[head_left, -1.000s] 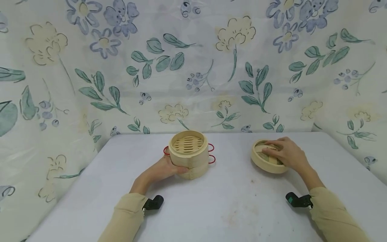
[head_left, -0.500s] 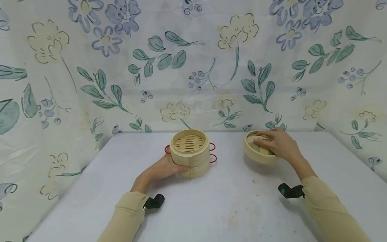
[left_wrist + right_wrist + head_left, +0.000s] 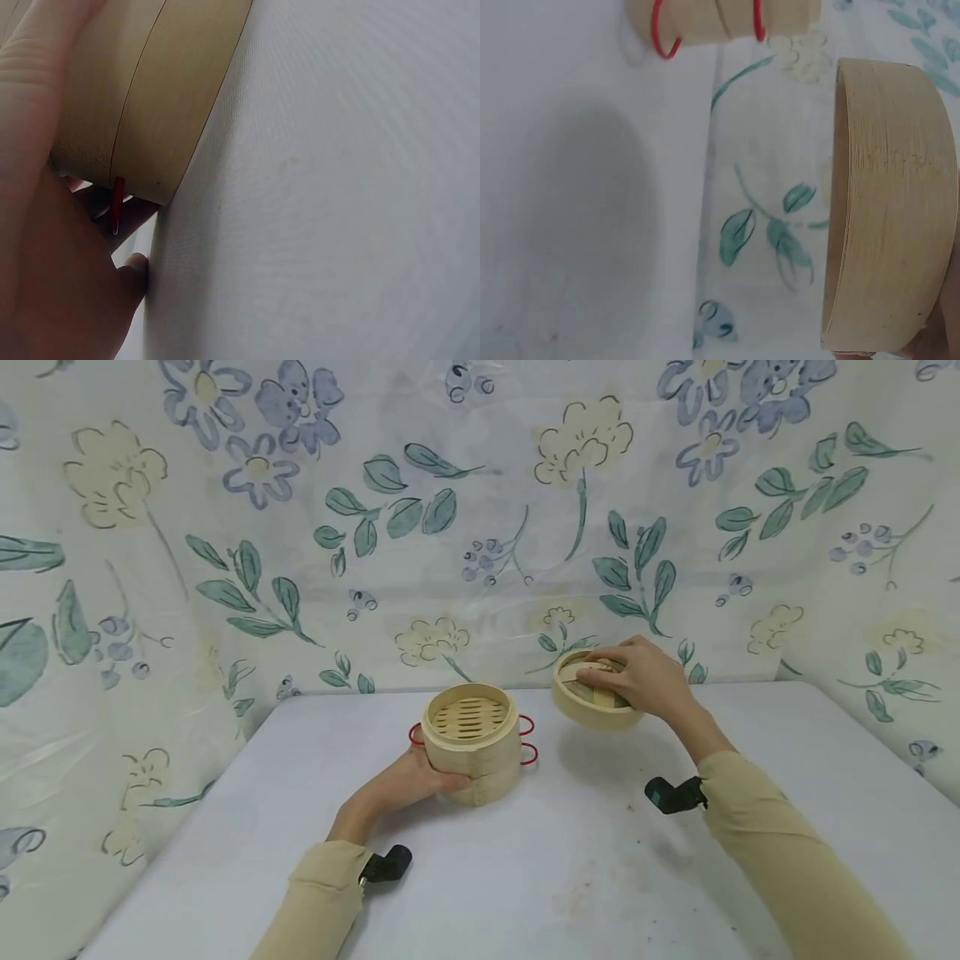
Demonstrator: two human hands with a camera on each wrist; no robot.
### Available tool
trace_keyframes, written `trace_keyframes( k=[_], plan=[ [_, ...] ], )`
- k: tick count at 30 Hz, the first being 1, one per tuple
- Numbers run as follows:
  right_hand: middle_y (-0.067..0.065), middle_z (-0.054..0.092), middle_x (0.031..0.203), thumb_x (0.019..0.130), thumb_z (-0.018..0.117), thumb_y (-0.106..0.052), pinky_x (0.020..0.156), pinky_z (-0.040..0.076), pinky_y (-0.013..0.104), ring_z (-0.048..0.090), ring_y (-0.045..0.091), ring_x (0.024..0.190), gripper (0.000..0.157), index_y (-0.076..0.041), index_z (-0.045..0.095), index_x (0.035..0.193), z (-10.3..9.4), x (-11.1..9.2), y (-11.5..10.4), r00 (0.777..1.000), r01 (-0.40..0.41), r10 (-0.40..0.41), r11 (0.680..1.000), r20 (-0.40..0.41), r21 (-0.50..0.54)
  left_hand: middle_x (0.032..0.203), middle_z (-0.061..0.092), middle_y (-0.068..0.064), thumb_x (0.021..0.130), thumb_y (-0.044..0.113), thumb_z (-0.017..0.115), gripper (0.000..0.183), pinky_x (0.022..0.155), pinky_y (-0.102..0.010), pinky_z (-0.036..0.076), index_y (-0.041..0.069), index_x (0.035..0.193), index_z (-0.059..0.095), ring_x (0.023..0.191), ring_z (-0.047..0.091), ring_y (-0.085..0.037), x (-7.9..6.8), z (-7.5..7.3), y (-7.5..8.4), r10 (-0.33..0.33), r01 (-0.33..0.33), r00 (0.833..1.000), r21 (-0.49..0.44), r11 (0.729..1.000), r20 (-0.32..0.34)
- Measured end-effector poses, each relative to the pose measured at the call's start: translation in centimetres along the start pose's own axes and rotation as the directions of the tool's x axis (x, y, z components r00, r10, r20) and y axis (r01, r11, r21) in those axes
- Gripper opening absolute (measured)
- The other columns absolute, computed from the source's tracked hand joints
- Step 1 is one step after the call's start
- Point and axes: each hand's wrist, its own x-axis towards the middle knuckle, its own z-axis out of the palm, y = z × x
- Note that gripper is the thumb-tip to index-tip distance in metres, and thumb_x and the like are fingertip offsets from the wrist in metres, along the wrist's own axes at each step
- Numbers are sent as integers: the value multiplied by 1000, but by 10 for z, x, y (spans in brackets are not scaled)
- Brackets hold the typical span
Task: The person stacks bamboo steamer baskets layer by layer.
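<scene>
A two-tier bamboo steamer (image 3: pixel 480 760) with a slatted top tier and red loop handles stands on the white table. My left hand (image 3: pixel 416 777) grips its left side, thumb across the front; the left wrist view shows the steamer wall (image 3: pixel 157 105) and a red handle (image 3: pixel 117 202) by the fingers. To the right, my right hand (image 3: pixel 648 681) holds the round bamboo lid (image 3: pixel 596 710) from above by its top, fingers over the woven strip. The lid hangs above the table, tilted slightly, a shadow under it. In the right wrist view the lid's side (image 3: pixel 896 202) shows at the right.
The white table (image 3: pixel 525 877) bears faint brownish stains in front of the lid. A floral sheet (image 3: pixel 480 568) hangs behind the table's back edge and on both sides. Small black cameras (image 3: pixel 386 864) sit on both wrists.
My right hand has lifted the lid off the table and carried it left, closer to the steamer. My left hand keeps its grip on the steamer, which has stayed in place.
</scene>
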Motion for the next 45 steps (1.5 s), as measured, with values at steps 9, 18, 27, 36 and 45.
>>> trace_keyframes(
  k=[9,18,27,36,45],
  plan=[
    [17,57,130,89,58,-66,80,46,48,50,30,116,62,-25,63,134,-1,24,-41,999,39,-39,999,14,-7,143,51,3,78,28,84,86,113,-44,31,25,147,34,131,45,-18,-2,-1,-1,6,-6,1000,0,1000,6],
    [19,56,136,90,59,-63,93,45,53,50,33,123,61,-23,61,137,7,38,-75,995,95,-95,995,34,-11,142,51,2,77,22,85,86,114,-43,28,23,146,33,131,45,-16,-1,-3,0,77,-77,997,-17,997,3],
    [13,62,128,90,59,-63,91,46,49,51,29,118,58,-25,65,133,22,50,-107,991,129,-129,992,34,16,141,52,0,78,19,83,81,113,-43,31,21,145,37,129,47,-17,-3,-4,2,89,-88,996,-43,995,18],
    [11,62,125,87,59,-67,87,48,49,52,26,116,55,-31,67,128,44,49,-134,992,121,-122,993,39,11,135,55,1,78,26,83,74,110,-41,33,21,140,42,125,49,-17,-2,-1,1,6,-5,1000,-23,1000,20],
    [7,62,117,84,62,-69,80,49,45,54,22,109,51,-35,71,122,58,45,-154,990,117,-118,993,77,13,135,55,2,80,24,82,73,114,-42,29,19,140,42,128,47,-15,0,-2,0,69,-69,997,-14,998,36]
  ],
)
